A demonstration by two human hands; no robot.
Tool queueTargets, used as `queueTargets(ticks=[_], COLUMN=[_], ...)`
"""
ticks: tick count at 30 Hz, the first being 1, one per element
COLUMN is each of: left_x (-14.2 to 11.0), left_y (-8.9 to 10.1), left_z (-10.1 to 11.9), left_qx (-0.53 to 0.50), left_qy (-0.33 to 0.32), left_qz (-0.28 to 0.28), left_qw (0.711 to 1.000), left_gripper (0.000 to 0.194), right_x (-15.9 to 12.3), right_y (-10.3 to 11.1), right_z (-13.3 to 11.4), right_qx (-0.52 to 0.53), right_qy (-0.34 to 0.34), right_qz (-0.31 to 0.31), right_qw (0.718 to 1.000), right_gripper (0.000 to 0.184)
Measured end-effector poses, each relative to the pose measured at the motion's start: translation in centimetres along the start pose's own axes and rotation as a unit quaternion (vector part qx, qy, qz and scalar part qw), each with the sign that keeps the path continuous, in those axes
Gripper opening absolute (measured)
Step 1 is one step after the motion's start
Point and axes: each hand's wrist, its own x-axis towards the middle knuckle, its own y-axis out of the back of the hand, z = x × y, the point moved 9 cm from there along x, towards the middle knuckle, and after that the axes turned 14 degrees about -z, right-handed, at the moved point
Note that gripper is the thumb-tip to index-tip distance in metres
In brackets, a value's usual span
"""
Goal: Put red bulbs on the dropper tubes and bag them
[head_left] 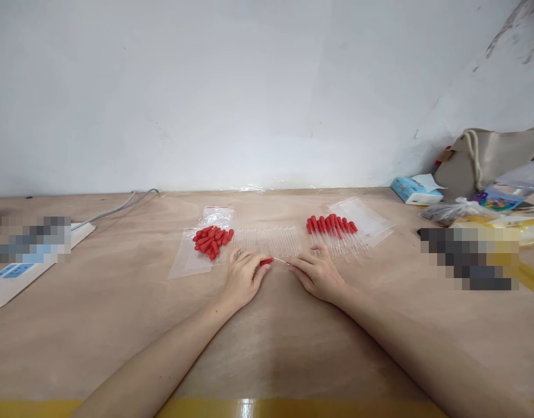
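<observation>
My left hand is closed on a red rubber bulb, pinched between thumb and fingers. From the bulb's right end a thin clear glass tube runs to my right hand, whose fingertips are shut on its far end. Just beyond my hands lies a row of clear glass tubes. To the left, a pile of loose red bulbs rests on clear plastic bags. On the right are several droppers, tubes fitted with red bulbs, lying side by side.
Clear plastic bags lie at the left, and more bags at the right. A power strip with a grey cable is far left. A tissue pack, a grey bag and yellow packaging stand right. A white wall rises behind.
</observation>
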Motion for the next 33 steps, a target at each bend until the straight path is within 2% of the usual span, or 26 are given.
queueTargets(ticks=[6,10,21,27,33], left_x=[-0.2,-0.1,0.2,0.1,-0.1], left_y=[0.5,0.4,-0.5,-0.5,-0.5], left_z=[-0.1,-0.1,1.0,0.8,1.0], left_qx=[-0.025,-0.041,-0.049,-0.04,-0.019], left_qy=[-0.008,-0.031,-0.094,-0.091,-0.094], left_qz=[0.026,0.019,-0.068,-0.056,-0.05], left_qw=[0.999,0.998,0.992,0.993,0.994], left_gripper=[0.016,0.015,0.016,0.015,0.017], right_x=[0.1,0.1,0.2,0.1,0.2], right_y=[-0.3,-0.5,-0.5,-0.1,-0.3], right_z=[-0.5,-0.3,0.4,-0.4,-1.1], right_qx=[0.056,0.067,0.024,-0.014,-0.03], right_qy=[0.037,0.049,0.053,0.044,0.034], right_qz=[-0.005,-0.013,-0.036,-0.013,-0.018], right_qw=[0.998,0.996,0.998,0.999,0.999], right_gripper=[0.02,0.02,0.021,0.023,0.026])
